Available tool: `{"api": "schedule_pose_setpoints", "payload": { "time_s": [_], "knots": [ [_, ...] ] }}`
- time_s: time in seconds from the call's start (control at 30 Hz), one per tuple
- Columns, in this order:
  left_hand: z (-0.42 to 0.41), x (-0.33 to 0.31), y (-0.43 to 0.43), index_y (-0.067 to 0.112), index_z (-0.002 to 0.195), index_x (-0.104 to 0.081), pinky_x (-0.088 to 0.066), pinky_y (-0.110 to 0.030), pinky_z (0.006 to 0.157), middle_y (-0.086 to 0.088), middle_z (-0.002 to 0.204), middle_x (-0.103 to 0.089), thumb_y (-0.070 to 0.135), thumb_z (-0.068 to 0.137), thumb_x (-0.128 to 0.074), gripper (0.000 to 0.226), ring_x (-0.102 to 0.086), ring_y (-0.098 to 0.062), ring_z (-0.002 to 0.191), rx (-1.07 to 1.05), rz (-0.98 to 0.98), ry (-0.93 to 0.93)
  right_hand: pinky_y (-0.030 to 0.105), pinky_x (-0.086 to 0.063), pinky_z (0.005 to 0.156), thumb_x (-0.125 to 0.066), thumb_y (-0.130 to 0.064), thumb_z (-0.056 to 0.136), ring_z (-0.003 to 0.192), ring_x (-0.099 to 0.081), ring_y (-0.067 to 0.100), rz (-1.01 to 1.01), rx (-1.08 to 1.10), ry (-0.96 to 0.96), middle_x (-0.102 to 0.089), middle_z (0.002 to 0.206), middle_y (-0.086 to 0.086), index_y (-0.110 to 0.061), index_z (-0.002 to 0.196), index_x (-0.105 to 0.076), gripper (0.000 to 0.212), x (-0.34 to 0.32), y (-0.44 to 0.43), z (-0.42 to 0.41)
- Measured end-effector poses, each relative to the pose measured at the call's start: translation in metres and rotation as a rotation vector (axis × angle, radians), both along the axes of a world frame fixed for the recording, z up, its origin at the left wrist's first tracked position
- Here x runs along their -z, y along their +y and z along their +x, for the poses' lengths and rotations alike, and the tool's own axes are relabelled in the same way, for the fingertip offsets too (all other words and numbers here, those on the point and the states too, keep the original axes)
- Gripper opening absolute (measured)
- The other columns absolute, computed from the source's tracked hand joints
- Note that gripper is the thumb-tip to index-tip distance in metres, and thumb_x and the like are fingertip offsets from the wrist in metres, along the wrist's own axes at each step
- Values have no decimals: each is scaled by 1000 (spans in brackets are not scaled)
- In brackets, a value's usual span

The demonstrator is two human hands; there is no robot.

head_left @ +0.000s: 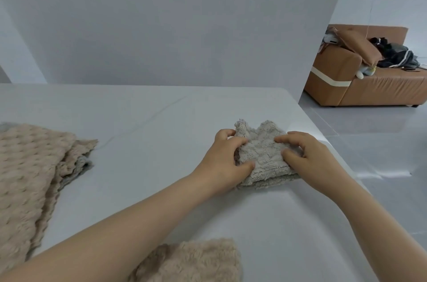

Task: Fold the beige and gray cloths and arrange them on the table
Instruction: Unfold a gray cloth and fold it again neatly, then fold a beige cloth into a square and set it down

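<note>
The folded gray fleece cloth (265, 161) is laid on the flat white table (161, 117), near its right edge. The dotted beige plush cloth (27, 166) is spread far left, and the shaggy beige cloth (196, 261) is placed at the near edge. The brown leather sofa (369, 90) is set beyond, to the right.

On the white table (143, 115) lie a gray cloth (265, 159), a dimpled beige cloth (30, 166) and a fluffy beige cloth (198, 261).
</note>
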State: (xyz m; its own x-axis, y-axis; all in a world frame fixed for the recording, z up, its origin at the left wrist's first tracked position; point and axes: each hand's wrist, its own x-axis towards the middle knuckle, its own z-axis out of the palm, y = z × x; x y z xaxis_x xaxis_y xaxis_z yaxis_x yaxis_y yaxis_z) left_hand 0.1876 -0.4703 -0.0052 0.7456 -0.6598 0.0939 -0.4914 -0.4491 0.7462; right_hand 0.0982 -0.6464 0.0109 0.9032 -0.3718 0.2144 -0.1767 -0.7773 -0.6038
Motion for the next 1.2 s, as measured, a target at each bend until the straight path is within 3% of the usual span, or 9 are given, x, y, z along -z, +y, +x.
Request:
{"api": "schedule_pose_setpoints", "payload": {
  "time_s": [0.23,0.5,0.63,0.77,0.93,1.07,1.2],
  "knots": [
    [10,6,-35,18,135,-46,-35,-16,95,0,146,-21,27,86,-64,53,-42,-9,101,24,9,11,17,-26,93,-54,-5,89,124,-45,17,-46,56,19,-53,126,2,-15,122,-64,36,12,-29,14],
    [12,10,-40,20,133,-46,-29,-12,87,0,145,-20,32,88,-61,49,-43,-7,99,5,18,-29,14,-24,90,-54,-10,91,125,-45,19,-84,81,57,-51,134,5,-19,128,-60,38,22,-36,14],
    [8,5,-32,18,128,-49,-41,-20,91,2,143,-21,32,88,-61,45,-51,-12,99,-10,-4,-17,21,-26,97,-55,-15,92,131,-42,21,-113,99,29,-45,142,7,-23,127,-61,37,12,-30,9],
    [0,-3,-12,19,126,-51,-45,-32,99,2,140,-28,30,88,-60,40,-48,-14,114,-30,-25,-43,18,-23,99,-57,-19,92,135,-37,15,-144,42,-20,-45,143,3,-22,127,-61,36,-3,-10,3],
    [-10,-18,30,21,128,-48,-44,-27,96,7,133,-37,27,89,-57,40,-49,-9,111,-59,-7,-135,-1,-25,83,-57,-18,92,115,-45,2,-173,-50,-85,-53,128,-7,-22,120,-64,30,-22,26,-4],
    [-21,-30,71,23,129,-48,-42,-28,99,7,135,-40,29,91,-54,39,-47,-10,117,-89,53,-212,16,-30,91,-55,-20,92,120,-48,8,-198,-99,-64,-56,125,-10,-25,121,-62,31,-34,60,-10],
    [-34,-43,115,25,129,-47,-42,-27,98,8,134,-42,31,91,-54,39,-47,-10,117,-142,70,-277,13,-26,92,-53,-25,93,123,-46,6,-277,-153,-29,-55,129,-11,-27,125,-58,33,-45,96,-17]
  ]
}}
